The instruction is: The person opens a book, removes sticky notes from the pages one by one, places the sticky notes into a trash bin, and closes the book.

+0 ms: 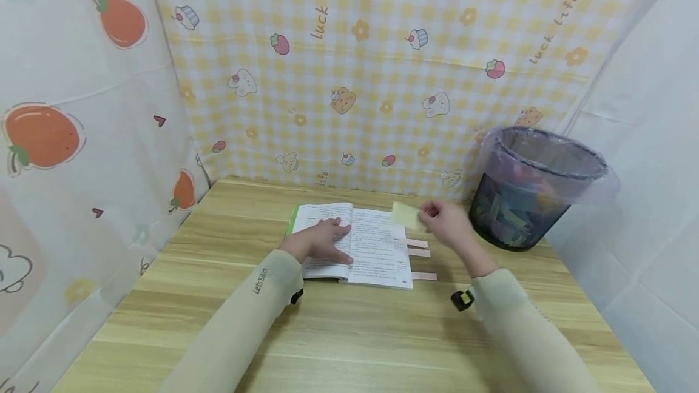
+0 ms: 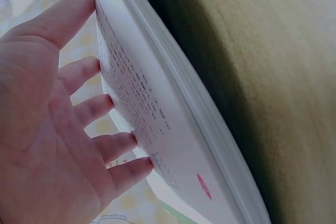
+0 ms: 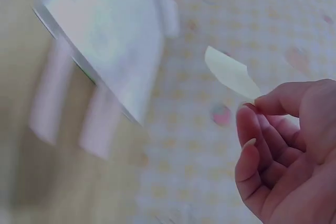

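Observation:
An open book [image 1: 377, 259] with printed pages lies on the wooden table. My left hand [image 1: 326, 241] rests on its left page with the fingers spread; in the left wrist view the fingertips press the paper [image 2: 131, 93]. Above the book's upper right corner, my right hand [image 1: 445, 222] pinches a pale yellow sticky note [image 1: 405, 216] by one edge between thumb and forefinger. In the right wrist view the note [image 3: 231, 73] is slightly curved and apart from the page. Several pink paper tabs [image 1: 419, 253] stick out from the book's right edge.
A dark mesh waste bin [image 1: 502, 211] lined with a translucent purple bag stands at the table's back right, with paper-like pieces inside. Patterned cloth [image 1: 349, 126] hangs behind the table [image 1: 349, 338], and more cloth hangs at both sides.

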A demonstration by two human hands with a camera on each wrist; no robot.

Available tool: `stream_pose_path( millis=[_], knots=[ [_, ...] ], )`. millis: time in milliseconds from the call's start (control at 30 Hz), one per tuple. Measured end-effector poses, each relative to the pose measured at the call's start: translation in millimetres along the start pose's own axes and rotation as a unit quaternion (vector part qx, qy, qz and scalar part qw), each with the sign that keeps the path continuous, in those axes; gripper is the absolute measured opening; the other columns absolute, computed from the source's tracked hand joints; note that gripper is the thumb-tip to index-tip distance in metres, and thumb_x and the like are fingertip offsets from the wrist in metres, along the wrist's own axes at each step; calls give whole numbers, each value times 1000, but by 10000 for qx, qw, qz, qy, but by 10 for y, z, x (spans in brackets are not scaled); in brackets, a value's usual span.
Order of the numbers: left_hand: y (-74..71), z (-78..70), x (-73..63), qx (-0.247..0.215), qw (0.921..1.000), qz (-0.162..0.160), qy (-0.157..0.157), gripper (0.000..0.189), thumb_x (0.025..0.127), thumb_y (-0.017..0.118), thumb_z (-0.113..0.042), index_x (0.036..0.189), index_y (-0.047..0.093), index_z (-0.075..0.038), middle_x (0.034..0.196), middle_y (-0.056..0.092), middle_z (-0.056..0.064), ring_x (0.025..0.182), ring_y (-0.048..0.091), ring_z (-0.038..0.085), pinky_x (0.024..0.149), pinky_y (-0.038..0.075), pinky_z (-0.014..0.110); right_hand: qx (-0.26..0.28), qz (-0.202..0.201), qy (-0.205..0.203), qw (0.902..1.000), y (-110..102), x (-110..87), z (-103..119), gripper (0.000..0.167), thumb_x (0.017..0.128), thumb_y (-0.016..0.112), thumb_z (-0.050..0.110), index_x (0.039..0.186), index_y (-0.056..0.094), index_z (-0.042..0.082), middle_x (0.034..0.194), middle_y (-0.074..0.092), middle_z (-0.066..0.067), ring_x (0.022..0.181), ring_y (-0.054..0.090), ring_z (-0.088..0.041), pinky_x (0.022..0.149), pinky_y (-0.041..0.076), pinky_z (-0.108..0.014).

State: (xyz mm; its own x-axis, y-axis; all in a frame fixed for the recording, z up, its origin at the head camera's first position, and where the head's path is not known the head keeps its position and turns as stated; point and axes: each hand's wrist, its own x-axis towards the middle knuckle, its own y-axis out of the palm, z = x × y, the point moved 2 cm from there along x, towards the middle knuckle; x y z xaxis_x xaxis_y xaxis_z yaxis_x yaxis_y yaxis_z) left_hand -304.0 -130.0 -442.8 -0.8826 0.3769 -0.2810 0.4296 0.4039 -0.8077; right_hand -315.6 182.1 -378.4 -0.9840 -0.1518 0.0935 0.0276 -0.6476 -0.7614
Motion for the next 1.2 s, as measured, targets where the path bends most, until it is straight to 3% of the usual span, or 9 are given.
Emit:
stream_pose_path(
  millis=[133, 267, 467, 600, 767, 833, 933, 1067, 1200],
  knots=[
    [2, 7, 5, -37, 10000, 4, 15, 96, 93, 86, -50, 172, 39, -22, 186, 16, 11, 171, 9, 46, 136, 16, 68, -147, -781, -207, 9966, -541, 17, -7, 29, 109, 64, 27, 123, 74, 3, 108, 78, -19, 82, 75, -25, 67, 57, -28],
    [5, 15, 3, -24, 10000, 1, -17, 96, 94, 86, -51, 172, 39, -24, 186, 16, 10, 172, 9, 44, 137, 18, 68, -368, -1558, -190, 9869, -1067, 33, -53, 38, 110, 59, 35, 125, 75, 4, 108, 78, -16, 73, 67, -6, 64, 53, -22],
    [4, 10, -1, -100, 9999, 28, 8, 96, 94, 86, -51, 172, 38, -24, 186, 15, 9, 172, 8, 44, 137, 17, 68, -531, -2499, 662, 9645, -1787, 50, -247, 48, 107, 53, 39, 135, 72, 5, 90, 64, 21, 71, 51, 8, 63, 44, -17],
    [4, 19, -3, -149, 9999, 41, 2, 96, 94, 86, -51, 172, 38, -24, 186, 14, 9, 172, 7, 43, 137, 16, 68, -550, -2828, 1364, 9478, -2090, 57, -381, 52, 106, 49, 38, 142, 67, 5, 90, 56, 21, 81, 52, -3, 70, 42, -22],
    [15, 43, -11, -151, 9999, 46, -21, 96, 94, 86, -51, 172, 38, -24, 186, 14, 9, 172, 7, 43, 137, 15, 68, -451, -2699, 1941, 9420, -2216, 30, -529, 63, 108, 44, 40, 157, 53, 1, 137, 66, -17, 119, 62, -37, 77, 45, -34],
    [17, 44, -17, -148, 9999, 61, 1, 96, 94, 85, -51, 173, 37, -24, 186, 14, 10, 172, 7, 44, 137, 16, 68, -332, -2641, 2054, 9418, -2212, 0, -579, 68, 110, 43, 44, 162, 48, 2, 150, 61, -22, 129, 59, -40, 81, 47, -36],
    [16, 40, -22, -86, 9999, 82, 51, 96, 95, 84, -52, 173, 36, -23, 186, 14, 10, 172, 8, 46, 136, 16, 69, -75, -2680, 2066, 9410, -2144, -43, -623, 60, 109, 45, 48, 157, 55, 13, 135, 67, -6, 112, 64, -21, 81, 49, -29],
    [2, 37, -30, -63, 9999, 78, 76, 96, 95, 83, -54, 173, 35, -23, 186, 13, 11, 171, 7, 47, 136, 14, 70, 311, -2785, 1722, 9444, -1927, -111, -611, 24, 106, 50, 46, 124, 63, 36, 100, 57, 21, 82, 54, 2, 68, 47, -18],
    [-13, 53, -46, -92, 9999, 90, 49, 96, 96, 82, -53, 174, 35, -23, 186, 12, 11, 171, 6, 46, 137, 14, 69, 337, -2644, 1280, 9553, -1589, -161, -556, 29, 106, 52, 42, 125, 69, 27, 99, 60, 18, 75, 57, 4, 63, 49, -18]
  ],
)
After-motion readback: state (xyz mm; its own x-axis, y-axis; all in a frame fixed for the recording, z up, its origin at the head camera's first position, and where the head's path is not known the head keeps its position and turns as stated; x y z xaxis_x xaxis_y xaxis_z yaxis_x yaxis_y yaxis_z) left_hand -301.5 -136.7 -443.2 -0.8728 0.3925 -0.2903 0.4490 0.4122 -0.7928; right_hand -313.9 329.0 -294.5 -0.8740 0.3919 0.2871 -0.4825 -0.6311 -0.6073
